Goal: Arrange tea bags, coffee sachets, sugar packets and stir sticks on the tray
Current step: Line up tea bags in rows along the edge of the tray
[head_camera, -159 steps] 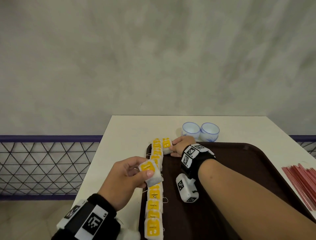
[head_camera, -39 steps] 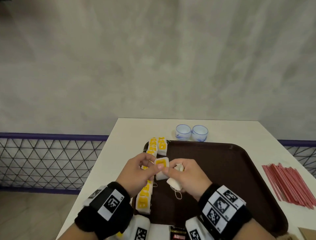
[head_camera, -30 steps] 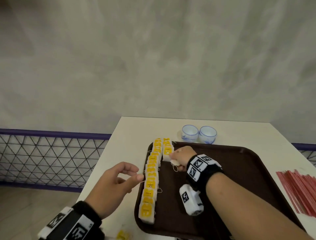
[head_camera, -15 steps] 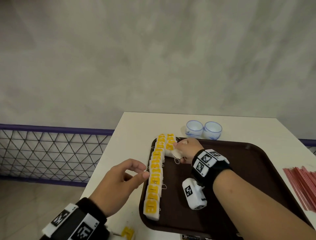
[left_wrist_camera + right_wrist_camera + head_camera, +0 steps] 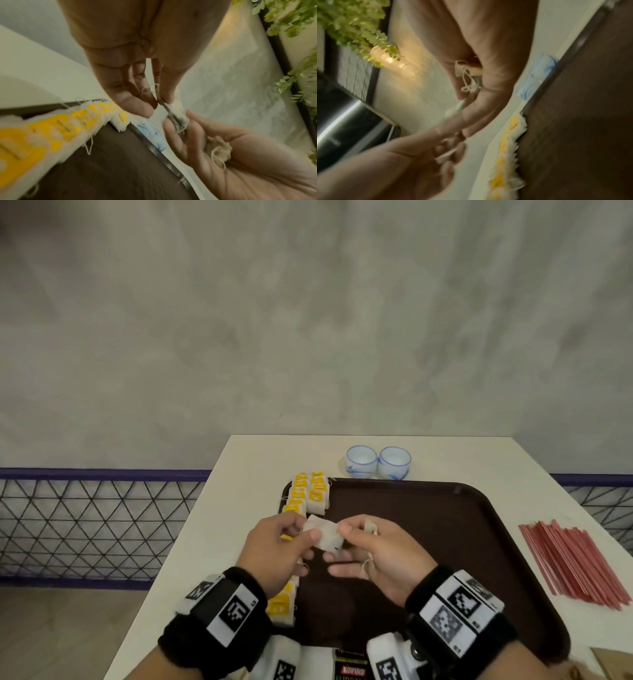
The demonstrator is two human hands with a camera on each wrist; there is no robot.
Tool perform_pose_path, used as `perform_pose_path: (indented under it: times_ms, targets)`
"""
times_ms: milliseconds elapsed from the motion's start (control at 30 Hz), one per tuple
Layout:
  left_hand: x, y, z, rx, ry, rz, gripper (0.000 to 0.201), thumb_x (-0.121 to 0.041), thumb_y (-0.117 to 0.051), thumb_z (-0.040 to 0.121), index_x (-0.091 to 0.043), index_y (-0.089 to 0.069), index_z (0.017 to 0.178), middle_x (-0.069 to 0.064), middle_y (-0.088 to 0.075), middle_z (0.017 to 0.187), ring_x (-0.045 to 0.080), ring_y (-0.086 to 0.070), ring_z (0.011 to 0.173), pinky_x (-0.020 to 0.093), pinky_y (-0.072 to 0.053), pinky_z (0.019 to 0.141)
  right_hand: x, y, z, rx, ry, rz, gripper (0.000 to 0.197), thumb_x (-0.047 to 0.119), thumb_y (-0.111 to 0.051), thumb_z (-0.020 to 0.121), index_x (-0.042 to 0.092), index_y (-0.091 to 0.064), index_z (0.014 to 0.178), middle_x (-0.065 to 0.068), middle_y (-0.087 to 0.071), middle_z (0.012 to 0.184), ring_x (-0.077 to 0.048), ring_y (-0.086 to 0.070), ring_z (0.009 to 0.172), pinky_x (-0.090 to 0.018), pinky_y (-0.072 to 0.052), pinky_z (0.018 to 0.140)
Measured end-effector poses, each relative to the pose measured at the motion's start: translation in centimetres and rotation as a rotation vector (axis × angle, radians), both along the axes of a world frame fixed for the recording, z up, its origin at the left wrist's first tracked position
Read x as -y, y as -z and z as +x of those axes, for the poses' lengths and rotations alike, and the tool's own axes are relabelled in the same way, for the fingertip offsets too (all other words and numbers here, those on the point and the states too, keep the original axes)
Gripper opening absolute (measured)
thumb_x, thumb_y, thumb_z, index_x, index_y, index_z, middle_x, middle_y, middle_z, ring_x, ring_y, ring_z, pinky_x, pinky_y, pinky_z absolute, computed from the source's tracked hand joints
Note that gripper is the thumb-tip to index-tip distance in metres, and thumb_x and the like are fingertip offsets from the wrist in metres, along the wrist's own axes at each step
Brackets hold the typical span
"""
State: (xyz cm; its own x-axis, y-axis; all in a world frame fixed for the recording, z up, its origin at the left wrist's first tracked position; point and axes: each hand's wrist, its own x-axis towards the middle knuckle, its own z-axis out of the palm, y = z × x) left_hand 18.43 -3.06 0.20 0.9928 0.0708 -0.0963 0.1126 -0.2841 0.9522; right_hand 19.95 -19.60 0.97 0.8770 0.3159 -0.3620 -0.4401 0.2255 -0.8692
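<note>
Both hands meet above the left part of the brown tray, and between them hangs one white tea bag: the left hand pinches its left edge with thumb and fingers, the right hand pinches the right edge while cupping a second crumpled tea bag with loose string in its palm. A row of yellow-tagged tea bags lines the tray's left rim. Red stir sticks lie on the table, right of the tray, two small cups beyond it.
</note>
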Motion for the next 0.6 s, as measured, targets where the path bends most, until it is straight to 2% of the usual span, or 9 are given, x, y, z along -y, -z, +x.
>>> perform_pose_path:
  times_ms: [67,133,233,300,333,400,467,567,600]
  targets:
    - [-0.1,-0.4,0.0,0.018,-0.011,0.051,0.015,-0.015,-0.067,0.084,-0.006,-0.06,0.075,0.009,-0.058,0.073,0.014,-0.062,0.059,0.024,-0.053,0.051,1.0,0.3,-0.1,0.111,0.057,-0.201,0.007,0.006,-0.055,0.094,0.002,-0.061,0.094,-0.013,-0.062,0.077,-0.018,-0.059,0.055,-0.026,-0.047,0.043]
    - [-0.1,-0.8,0.0,0.002,-0.024,0.081,0.019,-0.017,-0.07,0.082,-0.006,-0.058,0.072,0.012,-0.065,0.072,0.014,-0.061,0.054,0.024,-0.054,0.055,1.7,0.4,-0.2,0.273,0.126,-0.351,0.004,0.002,-0.06,0.089,0.005,-0.061,0.091,-0.009,-0.057,0.069,-0.014,-0.05,0.046,-0.022,-0.036,0.037]
    - [0.2,-1.0,0.0,-0.029,-0.052,0.031,0.024,-0.019,-0.073,0.079,-0.006,-0.057,0.066,0.009,-0.063,0.071,0.017,-0.063,0.059,0.029,-0.058,0.064,1.3,-0.2,-1.1,0.505,0.041,-0.463,0.017,0.004,-0.073,0.078,0.014,-0.067,0.09,0.0,-0.06,0.07,-0.006,-0.047,0.045,-0.018,-0.036,0.04]
    - [0.5,-1.2,-0.1,-0.025,-0.032,-0.008,0.025,-0.018,-0.073,0.079,-0.007,-0.056,0.063,0.01,-0.061,0.067,0.016,-0.06,0.06,0.025,-0.054,0.06,0.2,-0.5,-1.9,0.647,-0.062,-0.589,0.024,0.013,-0.082,0.069,0.024,-0.071,0.088,0.008,-0.066,0.077,0.0,-0.055,0.055,-0.011,-0.039,0.048]
    - [0.7,-1.2,-0.2,-0.018,-0.005,-0.01,0.025,-0.017,-0.072,0.079,-0.008,-0.057,0.062,0.014,-0.063,0.067,0.016,-0.06,0.06,0.024,-0.051,0.059,-0.3,-0.4,-2.1,0.693,-0.075,-0.619,0.025,0.016,-0.083,0.067,0.025,-0.072,0.087,0.013,-0.066,0.076,0.001,-0.057,0.059,-0.01,-0.04,0.051]
    - [1.0,-1.4,-0.4,0.0,0.066,-0.03,0.019,-0.017,-0.071,0.081,-0.007,-0.062,0.068,0.019,-0.067,0.071,0.018,-0.061,0.063,0.025,-0.05,0.063,-0.9,-0.2,-2.0,0.734,-0.029,-0.614,0.018,0.014,-0.08,0.07,0.022,-0.074,0.085,0.021,-0.064,0.066,0.002,-0.058,0.059,-0.009,-0.039,0.052]
    - [0.9,-1.7,-0.5,0.015,0.125,-0.068,0.015,-0.02,-0.07,0.083,-0.005,-0.067,0.08,0.014,-0.069,0.079,0.016,-0.064,0.069,0.023,-0.053,0.066,-1.0,0.2,-1.3,0.744,0.02,-0.613,0.01,0.012,-0.072,0.078,0.02,-0.075,0.083,0.025,-0.061,0.055,0.004,-0.057,0.053,-0.009,-0.037,0.051]
    - [-0.4,-1.8,-0.7,0.075,0.118,0.003,0.034,-0.047,-0.071,0.068,-0.018,-0.071,0.085,0.005,-0.071,0.086,0.014,-0.065,0.073,0.031,-0.053,0.073,-0.5,1.3,0.9,0.674,0.026,-0.689,0.009,0.019,-0.067,0.084,0.02,-0.075,0.079,0.024,-0.056,0.046,0.001,-0.053,0.047,-0.01,-0.035,0.052]
    - [-1.1,-1.7,-0.8,0.091,0.081,0.041,0.038,-0.053,-0.068,0.064,-0.021,-0.07,0.084,0.001,-0.071,0.085,0.014,-0.066,0.074,0.033,-0.053,0.075,-0.4,2.1,2.3,0.602,0.032,-0.699,0.011,0.02,-0.067,0.085,0.019,-0.074,0.076,0.021,-0.055,0.043,-0.001,-0.05,0.046,-0.015,-0.036,0.052]
